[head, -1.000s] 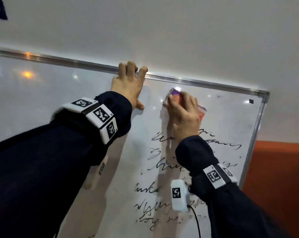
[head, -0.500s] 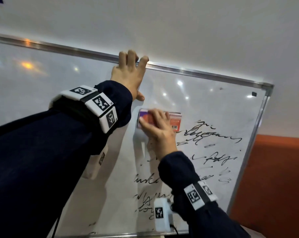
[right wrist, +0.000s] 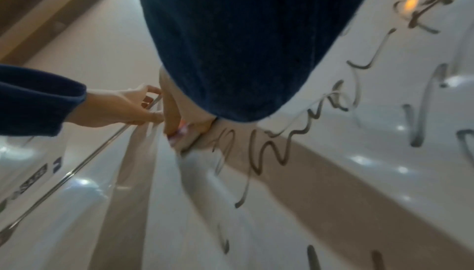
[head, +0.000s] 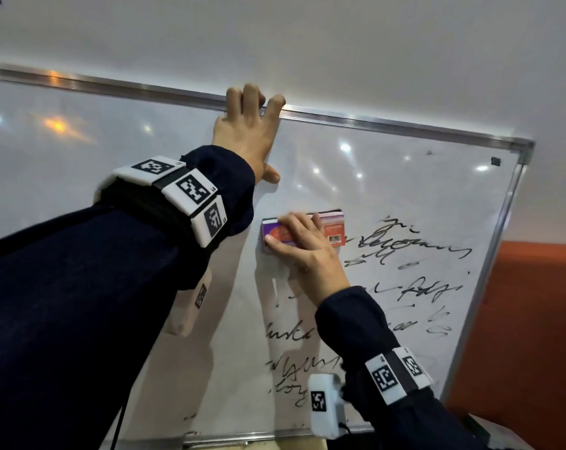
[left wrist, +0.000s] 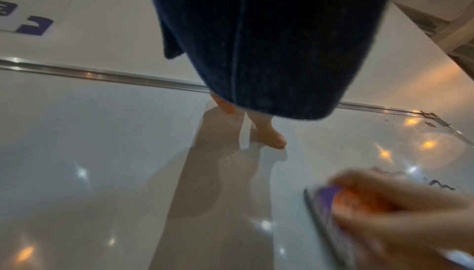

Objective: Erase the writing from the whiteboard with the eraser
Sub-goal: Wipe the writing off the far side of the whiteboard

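Observation:
A white whiteboard with a metal frame leans against the wall. Black handwriting fills its right half in several lines, seen close up in the right wrist view as writing. My right hand grips an orange and purple eraser and presses it flat on the board, at the left end of the top lines. The eraser shows blurred in the left wrist view. My left hand hooks its fingers over the board's top edge, thumb on the surface; the left hand also appears in the right wrist view.
A white wall rises above the board and an orange panel stands to its right. A small black mark sits near the board's top right corner. The board's bottom rail runs below the writing.
My right hand has carried the eraser down and left from near the top edge and turned it level; the left ends of the upper lines are wiped. The left hand keeps its hold.

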The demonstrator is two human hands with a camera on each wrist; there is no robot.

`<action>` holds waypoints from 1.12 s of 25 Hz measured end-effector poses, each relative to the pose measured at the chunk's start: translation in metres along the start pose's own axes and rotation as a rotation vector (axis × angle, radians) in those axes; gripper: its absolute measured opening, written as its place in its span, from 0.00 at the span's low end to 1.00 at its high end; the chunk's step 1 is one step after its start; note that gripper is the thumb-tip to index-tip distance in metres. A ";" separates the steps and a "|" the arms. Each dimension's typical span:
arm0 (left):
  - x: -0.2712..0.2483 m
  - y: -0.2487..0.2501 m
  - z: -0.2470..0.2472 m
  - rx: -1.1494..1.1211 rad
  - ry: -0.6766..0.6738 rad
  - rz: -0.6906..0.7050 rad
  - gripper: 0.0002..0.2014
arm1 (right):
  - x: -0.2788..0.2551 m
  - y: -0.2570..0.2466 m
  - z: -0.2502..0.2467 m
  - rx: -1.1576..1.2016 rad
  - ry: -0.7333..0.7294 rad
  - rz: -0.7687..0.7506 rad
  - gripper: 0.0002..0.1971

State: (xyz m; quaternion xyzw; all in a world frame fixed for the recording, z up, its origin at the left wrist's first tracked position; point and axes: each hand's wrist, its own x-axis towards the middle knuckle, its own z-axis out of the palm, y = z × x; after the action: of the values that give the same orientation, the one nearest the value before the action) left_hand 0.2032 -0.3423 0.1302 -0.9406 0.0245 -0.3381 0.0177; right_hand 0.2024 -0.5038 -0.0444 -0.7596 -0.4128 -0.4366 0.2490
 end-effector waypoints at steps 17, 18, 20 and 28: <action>0.001 -0.004 0.000 -0.037 0.005 0.004 0.52 | 0.016 0.007 0.004 -0.144 0.187 0.152 0.22; 0.001 -0.004 0.000 -0.043 0.010 0.006 0.52 | 0.016 0.000 0.012 -0.123 0.199 0.147 0.20; 0.001 -0.004 -0.001 -0.044 0.012 0.006 0.52 | 0.001 -0.015 0.030 -0.071 0.090 -0.007 0.17; 0.002 -0.001 0.000 -0.042 -0.006 -0.010 0.52 | -0.003 -0.004 0.017 -0.057 0.203 0.205 0.26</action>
State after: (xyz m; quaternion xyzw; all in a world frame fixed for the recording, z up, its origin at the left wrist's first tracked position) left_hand 0.2043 -0.3416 0.1314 -0.9419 0.0266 -0.3347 -0.0038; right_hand 0.2056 -0.4903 -0.0553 -0.7564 -0.2933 -0.4952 0.3108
